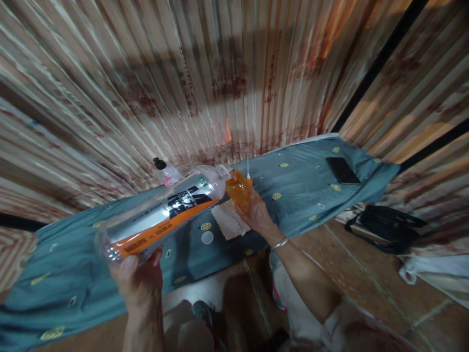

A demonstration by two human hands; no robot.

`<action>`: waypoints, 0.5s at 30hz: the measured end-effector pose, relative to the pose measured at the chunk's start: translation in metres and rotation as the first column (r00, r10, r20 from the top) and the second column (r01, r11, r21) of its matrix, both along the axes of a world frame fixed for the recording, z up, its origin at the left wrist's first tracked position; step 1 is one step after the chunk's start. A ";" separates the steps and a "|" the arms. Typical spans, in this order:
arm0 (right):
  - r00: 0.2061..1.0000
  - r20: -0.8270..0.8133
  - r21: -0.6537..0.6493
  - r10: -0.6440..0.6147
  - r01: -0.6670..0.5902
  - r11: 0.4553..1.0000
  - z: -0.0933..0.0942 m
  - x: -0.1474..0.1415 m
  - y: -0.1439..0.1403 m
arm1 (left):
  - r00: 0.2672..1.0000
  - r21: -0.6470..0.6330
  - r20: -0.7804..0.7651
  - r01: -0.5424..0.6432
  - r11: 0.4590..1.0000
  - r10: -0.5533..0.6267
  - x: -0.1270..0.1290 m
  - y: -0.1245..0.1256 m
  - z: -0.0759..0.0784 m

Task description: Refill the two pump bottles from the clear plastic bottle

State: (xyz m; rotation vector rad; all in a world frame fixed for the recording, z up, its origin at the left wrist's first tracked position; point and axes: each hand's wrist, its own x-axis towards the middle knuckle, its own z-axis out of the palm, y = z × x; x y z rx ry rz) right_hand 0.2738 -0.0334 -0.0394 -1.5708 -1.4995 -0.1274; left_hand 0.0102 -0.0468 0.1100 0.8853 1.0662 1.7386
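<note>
My left hand (137, 278) grips a large clear plastic bottle (161, 215) with a silver and orange label near its base. The bottle is tilted, its neck up to the right, touching or very close to the mouth of a small orange bottle (239, 189). Around that orange bottle the fingers of my right hand (252, 210) are closed. Whether liquid passes between the two mouths I cannot tell. Under them lie a pale cloth or tissue (227, 220) and a white round cap (207, 237). A dropper-like nozzle with an orange collar (249, 177) shows just behind my right hand.
A green patterned cloth (300, 195) covers the long narrow table. A clear bottle with a black top (166, 172) stands at its back edge, and a dark phone (343, 170) lies at right. A black bag (388, 227) sits beyond the right front. Striped curtains (220, 73) hang behind.
</note>
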 end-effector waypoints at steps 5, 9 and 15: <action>1.000 0.005 -0.015 -0.022 0.022 1.000 0.000 -0.001 0.000 | 1.000 -0.016 0.016 0.009 1.000 -0.009 0.001 -0.001 0.003; 1.000 0.005 -0.021 -0.018 0.018 1.000 0.001 -0.002 0.000 | 1.000 -0.028 0.009 0.002 1.000 -0.001 0.002 -0.002 0.005; 0.999 -0.039 -0.016 -0.004 0.003 1.000 0.003 -0.002 -0.001 | 1.000 -0.044 -0.015 -0.008 0.999 0.007 0.004 -0.003 0.007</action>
